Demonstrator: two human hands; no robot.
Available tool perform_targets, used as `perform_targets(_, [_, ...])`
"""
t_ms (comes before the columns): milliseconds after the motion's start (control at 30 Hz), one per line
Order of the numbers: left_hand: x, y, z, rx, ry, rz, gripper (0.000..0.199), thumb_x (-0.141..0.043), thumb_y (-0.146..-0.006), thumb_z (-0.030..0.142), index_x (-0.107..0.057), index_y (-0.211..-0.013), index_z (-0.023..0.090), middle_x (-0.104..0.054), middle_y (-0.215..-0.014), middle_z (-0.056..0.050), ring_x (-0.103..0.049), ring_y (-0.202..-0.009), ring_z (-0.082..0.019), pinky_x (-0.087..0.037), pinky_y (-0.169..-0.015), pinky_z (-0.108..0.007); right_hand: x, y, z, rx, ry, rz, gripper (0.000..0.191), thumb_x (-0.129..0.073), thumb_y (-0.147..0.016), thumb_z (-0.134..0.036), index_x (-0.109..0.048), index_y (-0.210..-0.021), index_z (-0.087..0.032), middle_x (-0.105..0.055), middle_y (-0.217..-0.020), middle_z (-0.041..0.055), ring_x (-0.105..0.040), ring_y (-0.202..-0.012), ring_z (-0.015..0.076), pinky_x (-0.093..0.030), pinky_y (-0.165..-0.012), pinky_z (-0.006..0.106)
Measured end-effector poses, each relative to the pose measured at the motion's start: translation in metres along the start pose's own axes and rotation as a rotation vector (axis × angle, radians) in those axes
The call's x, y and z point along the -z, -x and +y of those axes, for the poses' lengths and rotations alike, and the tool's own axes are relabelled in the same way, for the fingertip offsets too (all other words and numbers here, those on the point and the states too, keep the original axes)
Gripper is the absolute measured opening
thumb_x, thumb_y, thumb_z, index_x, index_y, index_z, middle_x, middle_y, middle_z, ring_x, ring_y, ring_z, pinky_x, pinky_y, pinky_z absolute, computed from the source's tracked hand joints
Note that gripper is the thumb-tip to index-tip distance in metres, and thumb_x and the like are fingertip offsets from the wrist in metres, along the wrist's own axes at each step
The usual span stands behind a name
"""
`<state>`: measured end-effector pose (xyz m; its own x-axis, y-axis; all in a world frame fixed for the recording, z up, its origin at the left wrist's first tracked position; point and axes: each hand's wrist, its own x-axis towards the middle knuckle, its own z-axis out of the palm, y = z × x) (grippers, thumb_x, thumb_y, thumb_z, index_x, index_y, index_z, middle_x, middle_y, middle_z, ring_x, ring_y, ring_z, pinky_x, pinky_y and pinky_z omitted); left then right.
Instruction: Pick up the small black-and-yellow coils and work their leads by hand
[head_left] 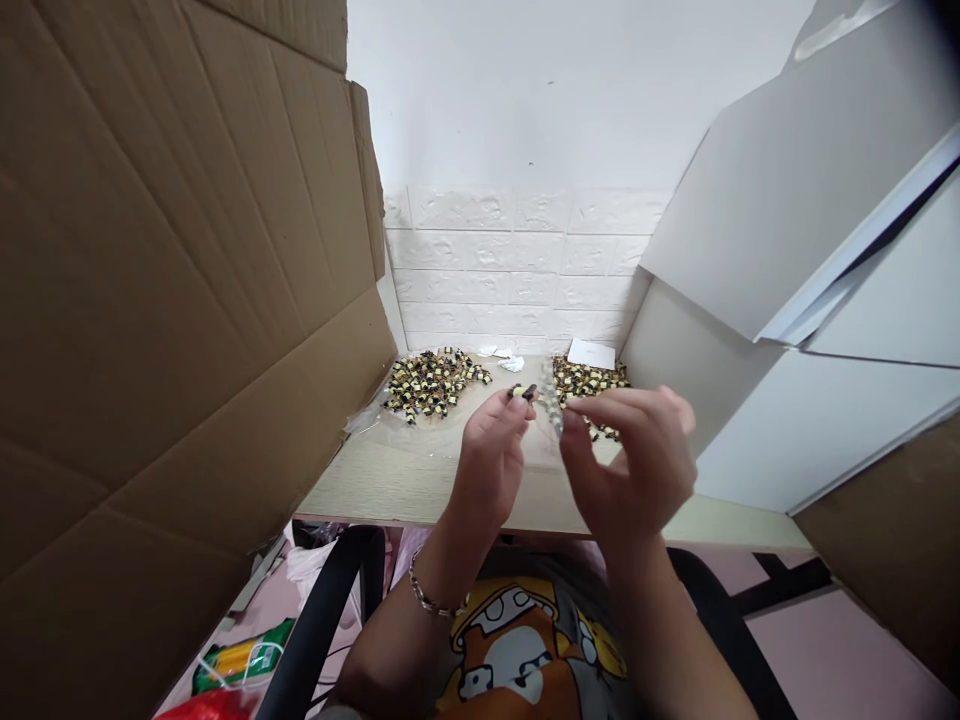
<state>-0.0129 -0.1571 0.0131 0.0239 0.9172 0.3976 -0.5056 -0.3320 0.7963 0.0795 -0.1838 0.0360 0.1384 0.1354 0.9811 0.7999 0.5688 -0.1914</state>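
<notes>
In the middle of the head view, my left hand [496,440] pinches a small black-and-yellow part [519,392] between thumb and fingertips. It looks like a little wound coil or transformer, though its details are too small to tell. To the right, my right hand [634,455] is raised with thumb and forefinger pressed together, apart from the left hand. Whatever sits in that pinch, if anything, is too small to make out. Similar parts form a left pile [435,382] on clear plastic and a right pile [589,380], partly hidden behind my right hand.
The pale tabletop [390,485] ends just in front of my body. A tall cardboard sheet [187,250] walls the left side; white panels [750,220] stand on the right. White scraps [511,364] and a white card [592,353] lie near the brick-patterned wall [517,250].
</notes>
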Motion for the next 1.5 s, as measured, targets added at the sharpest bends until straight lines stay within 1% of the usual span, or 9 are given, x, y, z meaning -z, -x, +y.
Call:
perform_targets(67, [-0.003, 0.001, 0.003, 0.157, 0.224, -0.057, 0.016, -0.047, -0.077, 0.03, -0.048, -0.068, 0.018, -0.047, -0.068, 0.001, -0.048, -0.068, -0.008, -0.04, -0.069, -0.024, 0.0, -0.003, 0.004, -0.009, 0.019, 0.001, 0.006, -0.06, -0.068, -0.019, -0.056, -0.07, -0.022, -0.058, -0.065, -0.0056, -0.055, -0.062, 0.0087, -0.032, -0.085, 0.036])
perform_targets(133, [-0.005, 0.002, 0.006, 0.239, 0.336, -0.068, 0.015, -0.047, -0.076, 0.029, -0.048, -0.066, 0.017, -0.047, -0.066, 0.001, -0.048, -0.066, -0.007, -0.041, -0.067, -0.023, -0.001, -0.004, 0.007, 0.001, 0.047, -0.043, 0.005, -0.061, -0.068, -0.021, -0.058, -0.069, -0.024, -0.059, -0.065, -0.0066, -0.055, -0.062, 0.0085, -0.029, -0.087, 0.037])
perform_targets(300, [-0.01, 0.006, 0.01, 0.317, 0.356, -0.018, 0.012, -0.049, -0.073, 0.029, -0.051, -0.068, 0.018, -0.053, -0.07, 0.0, -0.051, -0.067, -0.009, -0.042, -0.068, -0.026, -0.003, 0.0, 0.008, 0.063, 0.086, -0.099, 0.005, -0.061, -0.069, -0.025, -0.06, -0.073, -0.029, -0.059, -0.065, -0.009, -0.055, -0.063, 0.0079, -0.024, -0.09, 0.038])
perform_targets(533, [-0.012, 0.008, 0.009, 0.196, 0.38, 0.014, 0.011, -0.057, -0.069, 0.026, -0.053, -0.064, 0.017, -0.054, -0.069, 0.001, -0.051, -0.068, -0.007, -0.043, -0.068, -0.021, -0.001, 0.002, 0.005, 0.111, 0.164, -0.057, 0.004, -0.061, -0.07, -0.026, -0.06, -0.073, -0.028, -0.057, -0.063, -0.0088, -0.054, -0.061, 0.0075, -0.024, -0.088, 0.038])
perform_targets(667, [-0.012, 0.01, 0.006, 0.091, 0.279, 0.058, 0.011, -0.056, -0.07, 0.026, -0.052, -0.064, 0.017, -0.053, -0.069, 0.001, -0.05, -0.066, -0.007, -0.043, -0.067, -0.021, -0.002, 0.003, 0.001, 0.127, 0.168, -0.035, 0.006, -0.062, -0.068, -0.025, -0.061, -0.073, -0.027, -0.057, -0.063, -0.0087, -0.053, -0.06, 0.0067, -0.025, -0.088, 0.038])
perform_targets(800, [-0.013, 0.011, 0.005, 0.017, 0.187, 0.046, 0.012, -0.053, -0.073, 0.026, -0.05, -0.064, 0.018, -0.052, -0.066, 0.002, -0.049, -0.066, -0.006, -0.042, -0.069, -0.021, -0.001, 0.003, 0.0, 0.131, 0.164, -0.04, 0.008, -0.063, -0.068, -0.023, -0.061, -0.075, -0.027, -0.055, -0.062, -0.0088, -0.053, -0.06, 0.0061, -0.026, -0.088, 0.038])
perform_targets(1067, [-0.015, 0.012, 0.005, 0.006, 0.223, 0.096, 0.012, -0.057, -0.069, 0.026, -0.051, -0.065, 0.017, -0.052, -0.067, 0.002, -0.049, -0.065, -0.006, -0.043, -0.068, -0.021, -0.001, 0.005, -0.001, 0.14, 0.146, -0.034, 0.01, -0.062, -0.068, -0.021, -0.06, -0.077, -0.026, -0.056, -0.061, -0.0087, -0.052, -0.058, 0.006, -0.026, -0.088, 0.037])
perform_targets(1333, [-0.014, 0.01, 0.007, 0.008, 0.256, 0.061, 0.01, -0.056, -0.07, 0.024, -0.051, -0.065, 0.018, -0.052, -0.066, 0.003, -0.048, -0.063, -0.006, -0.042, -0.067, -0.02, -0.002, 0.004, -0.002, 0.134, 0.132, -0.053, 0.009, -0.062, -0.069, -0.021, -0.06, -0.076, -0.027, -0.056, -0.061, -0.0089, -0.053, -0.058, 0.0062, -0.026, -0.088, 0.037])
perform_targets(1500, [-0.01, 0.009, 0.006, -0.005, 0.305, -0.016, 0.006, -0.054, -0.073, 0.021, -0.054, -0.068, 0.018, -0.052, -0.066, 0.003, -0.049, -0.064, -0.005, -0.041, -0.065, -0.018, -0.002, 0.002, 0.0, 0.158, 0.125, -0.079, 0.01, -0.061, -0.07, -0.021, -0.059, -0.077, -0.027, -0.056, -0.062, -0.0091, -0.053, -0.059, 0.0059, -0.025, -0.089, 0.036])
